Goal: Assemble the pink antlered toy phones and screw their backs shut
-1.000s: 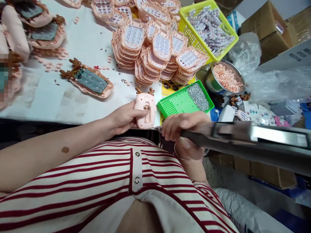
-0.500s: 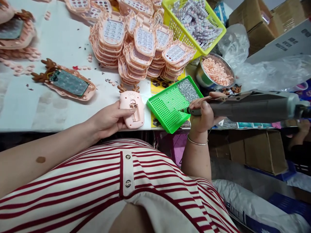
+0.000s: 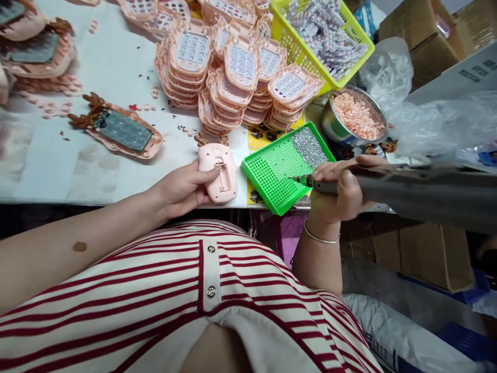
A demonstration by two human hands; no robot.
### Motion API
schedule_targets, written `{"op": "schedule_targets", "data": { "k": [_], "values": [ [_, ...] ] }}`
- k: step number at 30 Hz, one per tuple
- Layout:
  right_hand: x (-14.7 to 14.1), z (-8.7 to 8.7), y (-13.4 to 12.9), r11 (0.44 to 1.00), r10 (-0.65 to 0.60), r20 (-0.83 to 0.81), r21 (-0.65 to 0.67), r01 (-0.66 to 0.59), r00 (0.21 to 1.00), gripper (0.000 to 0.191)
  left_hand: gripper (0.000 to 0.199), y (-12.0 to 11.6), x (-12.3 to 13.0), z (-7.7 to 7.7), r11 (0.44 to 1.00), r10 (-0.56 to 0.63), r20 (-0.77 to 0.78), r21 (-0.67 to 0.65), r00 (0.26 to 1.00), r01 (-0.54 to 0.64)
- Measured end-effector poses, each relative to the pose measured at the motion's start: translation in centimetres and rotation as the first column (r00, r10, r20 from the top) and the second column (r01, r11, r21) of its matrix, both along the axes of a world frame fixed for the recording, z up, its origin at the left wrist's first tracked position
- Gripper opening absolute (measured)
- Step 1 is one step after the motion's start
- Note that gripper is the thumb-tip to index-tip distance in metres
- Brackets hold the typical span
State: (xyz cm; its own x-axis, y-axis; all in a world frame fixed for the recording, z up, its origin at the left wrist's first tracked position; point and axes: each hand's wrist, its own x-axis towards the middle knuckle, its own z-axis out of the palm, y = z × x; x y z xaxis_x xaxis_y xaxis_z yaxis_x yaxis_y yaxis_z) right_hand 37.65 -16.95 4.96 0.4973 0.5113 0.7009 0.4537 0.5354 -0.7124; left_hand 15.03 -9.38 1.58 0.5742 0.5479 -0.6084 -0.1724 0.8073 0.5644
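Left hand (image 3: 185, 187) cups the pink toy phone (image 3: 218, 169) at the near table edge, back side up, thumb pressed along its flank, fingers curled beneath. Brown antlers on top, a small speaker grille, an open slot in the middle. Right hand (image 3: 337, 190) is wrapped tight around the grey electric screwdriver (image 3: 407, 192), its tip over the green tray (image 3: 272, 178). That tray holds a heap of what look like tiny screws in its far corner. Behind it, the metal bowl (image 3: 337, 132) brims with small pink pieces, and the yellow basket (image 3: 301, 54) is full of grey keypad strips.
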Motion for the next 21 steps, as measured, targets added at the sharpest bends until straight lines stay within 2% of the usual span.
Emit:
{"op": "schedule_targets", "data": {
  "k": [2,4,7,9,11,15,21],
  "values": [
    [-2.6,1.1,-0.1,0.997,0.072,-0.008,0.018,-0.072,0.997,0.015,0.037,-0.1,0.2,0.0,0.999,0.041,0.008,-0.009,0.999,-0.041],
    [-5.2,1.8,-0.1,0.974,0.226,-0.047,0.016,-0.225,0.973,0.014,0.039,-0.1,0.4,0.0,0.998,0.067,0.016,-0.01,0.998,-0.067],
    [-8.2,1.7,0.0,0.878,0.478,-0.111,0.024,-0.479,0.871,0.017,0.04,0.0,0.6,-0.1,0.998,0.067,0.033,0.009,0.997,-0.067],
    [-9.1,1.2,0.1,0.813,0.575,-0.153,-0.002,-0.583,0.803,0.021,0.038,0.0,0.6,0.0,0.998,0.049,0.04,0.025,0.998,-0.05],
    [-9.5,0.7,0.0,0.782,0.604,-0.187,-0.047,-0.621,0.775,0.021,0.035,0.1,0.5,0.0,0.999,0.037,0.041,0.034,0.998,-0.039],
    [-9.9,0.4,0.0,0.787,0.585,-0.176,-0.111,-0.607,0.792,0.02,0.03,0.1,0.6,0.0,0.997,0.058,0.047,0.042,0.997,-0.06],
    [-10.9,0.1,1.1,0.743,0.662,-0.084,-0.062,-0.667,0.745,0.019,0.034,0.1,0.8,-0.4,0.997,0.054,0.042,0.052,0.998,-0.056]
  ]
}}
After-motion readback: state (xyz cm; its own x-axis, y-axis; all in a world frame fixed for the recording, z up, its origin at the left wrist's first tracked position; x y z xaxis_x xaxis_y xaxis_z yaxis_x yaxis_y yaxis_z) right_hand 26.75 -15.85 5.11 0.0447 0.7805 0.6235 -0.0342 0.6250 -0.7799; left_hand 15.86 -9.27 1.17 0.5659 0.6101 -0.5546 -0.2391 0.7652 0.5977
